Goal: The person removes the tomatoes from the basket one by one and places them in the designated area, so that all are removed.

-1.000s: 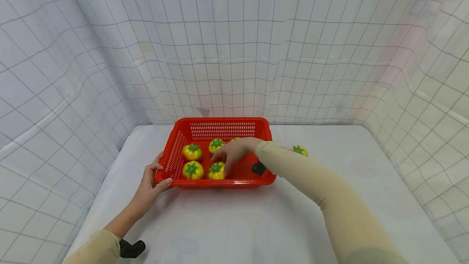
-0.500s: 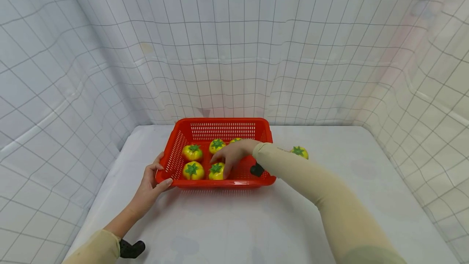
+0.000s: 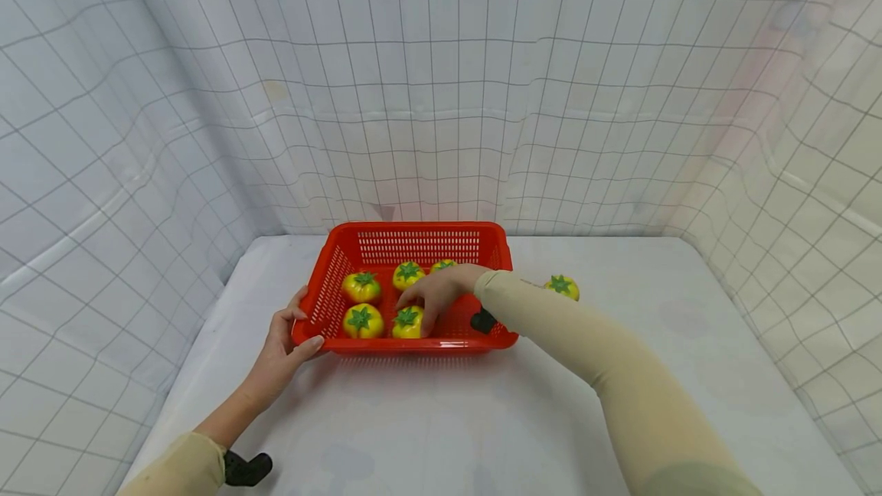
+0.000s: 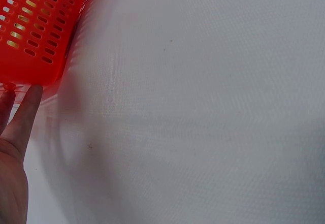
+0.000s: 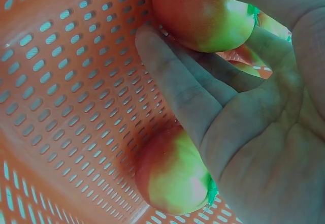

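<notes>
At the near left, a black wrist-mounted device (image 3: 248,470) is showing beside your left sleeve (image 3: 182,465). Farther in, your left hand (image 3: 272,358) is gripping the near left corner of the red slotted basket (image 3: 441,343), its thumb lying over the near rim and its fingers reaching along the left side. The basket is standing on the white surface (image 3: 427,419).

Inside, nearest you, one tomato-like fruit (image 3: 363,321) is sitting by the left corner. Beside it, your right hand (image 3: 441,291) is grasping the middle front fruit (image 3: 406,323) between thumb and fingers; you cannot tell whether it is quite touching the basket floor. Behind these, the back left fruit (image 3: 361,287), the back middle fruit (image 3: 409,275) and the back right fruit (image 3: 443,264) are resting, the last partly hidden by your hand.

Outside, right of the basket, a lone fruit (image 3: 562,287) is sitting behind your right sleeve (image 3: 582,335). By judgement, the work is running well along: five fruits are showing inside, one is awaiting release, and only the outside one is looking unhandled. Beyond everything, a gridded white curtain (image 3: 427,98) is hanging.
</notes>
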Demonstrator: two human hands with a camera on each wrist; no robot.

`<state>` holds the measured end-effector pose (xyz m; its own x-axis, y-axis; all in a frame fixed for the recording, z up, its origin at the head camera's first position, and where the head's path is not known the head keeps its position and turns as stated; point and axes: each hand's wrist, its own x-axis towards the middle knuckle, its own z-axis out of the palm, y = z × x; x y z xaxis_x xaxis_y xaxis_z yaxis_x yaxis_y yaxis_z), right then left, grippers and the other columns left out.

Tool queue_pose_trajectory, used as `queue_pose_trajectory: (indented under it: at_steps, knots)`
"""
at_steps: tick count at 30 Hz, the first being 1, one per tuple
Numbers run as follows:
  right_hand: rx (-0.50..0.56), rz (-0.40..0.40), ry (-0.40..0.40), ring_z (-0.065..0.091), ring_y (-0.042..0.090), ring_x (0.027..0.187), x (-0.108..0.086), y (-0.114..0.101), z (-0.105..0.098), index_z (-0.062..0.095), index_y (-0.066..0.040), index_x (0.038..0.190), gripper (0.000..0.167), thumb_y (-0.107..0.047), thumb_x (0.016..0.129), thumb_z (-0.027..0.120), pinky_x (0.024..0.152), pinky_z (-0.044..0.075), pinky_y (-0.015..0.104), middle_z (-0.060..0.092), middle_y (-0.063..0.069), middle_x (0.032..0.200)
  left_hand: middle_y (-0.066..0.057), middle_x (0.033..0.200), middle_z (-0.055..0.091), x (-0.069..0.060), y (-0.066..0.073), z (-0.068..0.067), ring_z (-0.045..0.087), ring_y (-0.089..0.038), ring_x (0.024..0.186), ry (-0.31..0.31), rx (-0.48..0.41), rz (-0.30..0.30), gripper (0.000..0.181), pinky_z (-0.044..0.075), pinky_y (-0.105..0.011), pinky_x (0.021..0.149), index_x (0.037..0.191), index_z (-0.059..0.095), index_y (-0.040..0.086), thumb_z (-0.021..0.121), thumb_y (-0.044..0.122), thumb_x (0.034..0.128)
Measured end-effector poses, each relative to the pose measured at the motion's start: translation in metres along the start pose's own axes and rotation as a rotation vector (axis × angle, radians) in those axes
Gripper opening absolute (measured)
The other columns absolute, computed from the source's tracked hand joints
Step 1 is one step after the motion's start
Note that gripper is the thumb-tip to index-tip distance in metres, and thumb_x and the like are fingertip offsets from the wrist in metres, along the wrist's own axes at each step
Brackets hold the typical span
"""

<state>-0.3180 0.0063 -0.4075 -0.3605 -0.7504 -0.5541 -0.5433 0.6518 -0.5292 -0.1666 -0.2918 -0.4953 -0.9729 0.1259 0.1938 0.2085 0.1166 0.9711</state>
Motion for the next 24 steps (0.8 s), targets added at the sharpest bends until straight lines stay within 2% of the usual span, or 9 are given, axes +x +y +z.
queue_pose_trajectory:
  at_steps: [8,16,24]
  knots:
    - [0.012,-0.007,-0.004,0.041,0.017,0.128,0.0021,0.0029,0.0004,0.051,-0.027,0.151,0.07,-0.029,0.088,0.081,0.109,0.043,0.042,0.051,-0.005,0.14,-0.006,0.172,0.0,-0.0001,-0.0008,-0.0003,0.005,-0.046,0.151,-0.003,-0.003,0.004,0.038,0.056,-0.024,0.088,0.125,0.024,0.002,0.054,-0.004,0.1011]
    - [0.014,-0.03,-0.02,0.041,0.016,0.128,0.003,0.004,0.0004,0.051,-0.027,0.15,0.067,-0.026,0.089,0.08,0.108,0.043,0.037,0.049,-0.004,0.14,-0.006,0.172,0.0,0.0001,-0.0022,-0.0014,0.006,-0.045,0.151,-0.01,-0.014,0.011,0.038,0.055,-0.025,0.089,0.124,0.024,0.002,0.053,-0.004,0.1014]
    - [0.04,-0.047,-0.023,0.042,0.016,0.126,0.0046,0.0067,0.0015,0.052,-0.029,0.146,0.066,-0.025,0.088,0.082,0.103,0.046,0.035,0.049,-0.005,0.138,-0.006,0.172,0.0,0.0002,-0.002,-0.001,0.007,-0.045,0.151,-0.007,-0.018,0.009,0.038,0.055,-0.025,0.089,0.125,0.024,0.002,0.054,-0.003,0.1016]
